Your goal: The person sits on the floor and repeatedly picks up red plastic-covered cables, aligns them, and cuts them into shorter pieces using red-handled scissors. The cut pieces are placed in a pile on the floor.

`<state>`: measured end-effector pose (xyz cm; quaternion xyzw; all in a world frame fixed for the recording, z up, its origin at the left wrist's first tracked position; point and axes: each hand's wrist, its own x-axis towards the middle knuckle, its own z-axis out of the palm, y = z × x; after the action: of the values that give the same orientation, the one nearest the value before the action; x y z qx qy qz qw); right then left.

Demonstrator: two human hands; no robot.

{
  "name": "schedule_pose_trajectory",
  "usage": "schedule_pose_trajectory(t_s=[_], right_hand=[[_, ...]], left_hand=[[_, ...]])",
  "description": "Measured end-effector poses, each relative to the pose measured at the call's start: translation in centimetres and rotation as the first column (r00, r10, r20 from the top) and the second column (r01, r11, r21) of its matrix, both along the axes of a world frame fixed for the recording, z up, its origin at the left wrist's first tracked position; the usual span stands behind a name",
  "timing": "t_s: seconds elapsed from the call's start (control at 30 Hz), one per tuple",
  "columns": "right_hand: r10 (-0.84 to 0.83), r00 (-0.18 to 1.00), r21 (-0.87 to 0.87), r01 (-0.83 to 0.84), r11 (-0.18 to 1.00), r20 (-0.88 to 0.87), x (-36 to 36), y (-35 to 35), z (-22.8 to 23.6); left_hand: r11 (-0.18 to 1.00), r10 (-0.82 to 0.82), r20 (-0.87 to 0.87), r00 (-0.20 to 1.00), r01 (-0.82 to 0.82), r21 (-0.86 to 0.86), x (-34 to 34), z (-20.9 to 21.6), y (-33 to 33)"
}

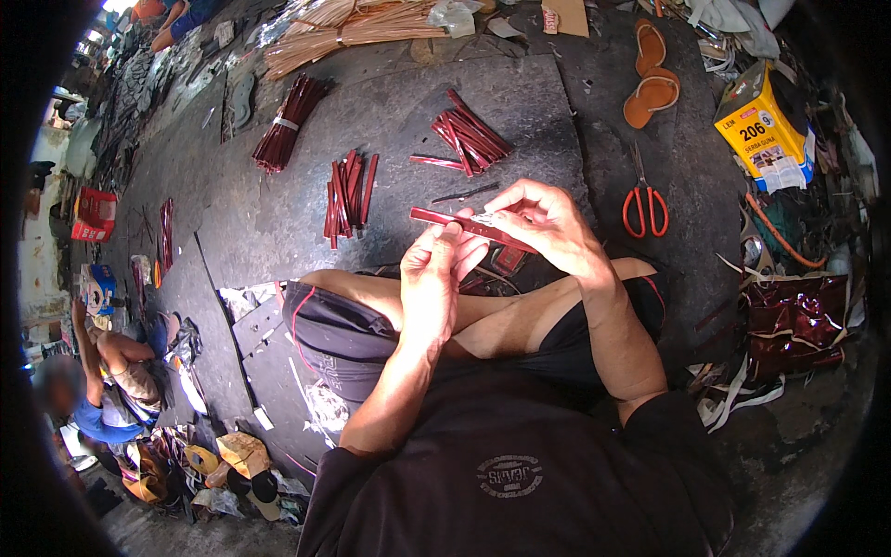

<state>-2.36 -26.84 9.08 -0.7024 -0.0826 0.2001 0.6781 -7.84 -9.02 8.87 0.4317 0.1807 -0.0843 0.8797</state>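
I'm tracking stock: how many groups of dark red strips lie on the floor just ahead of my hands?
3: a white-banded bundle at upper left, a loose pile below it, ahead-left of the left hand, and another loose pile to the right. Similar strips lie far left.

Strip (478, 228) between fingers (524, 192) looked glossy;
scissor handles (627, 215) to their right looked plastic; floor (538, 111) beyond was matt, scuffed.

Cluttered workshop floor (780, 473), scissors (640, 186), bundled strips (283, 137)

light: bright on left hand (434, 265) | red strips (471, 139): glints | floor (390, 111): pale sheen | edges: black, fisheye-bent
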Motion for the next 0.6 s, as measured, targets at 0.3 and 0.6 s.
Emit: schedule_pose_trajectory(t_s=[0.3,0.6], right_hand=[[-0.072,0.997,0.027,0.071,0.997,0.024,-0.1,0.0,-0.2],[-0.115,0.95,0.005,0.119,0.993,0.291,-0.6,-1.0,0.7]], left_hand=[[0.999,0.009,0.023,1.0,-0.01,0.045,0.0,-0.6,0.2],[0.998,0.034,0.051,0.998,-0.037,0.043,0.1,-1.1,0.6]])
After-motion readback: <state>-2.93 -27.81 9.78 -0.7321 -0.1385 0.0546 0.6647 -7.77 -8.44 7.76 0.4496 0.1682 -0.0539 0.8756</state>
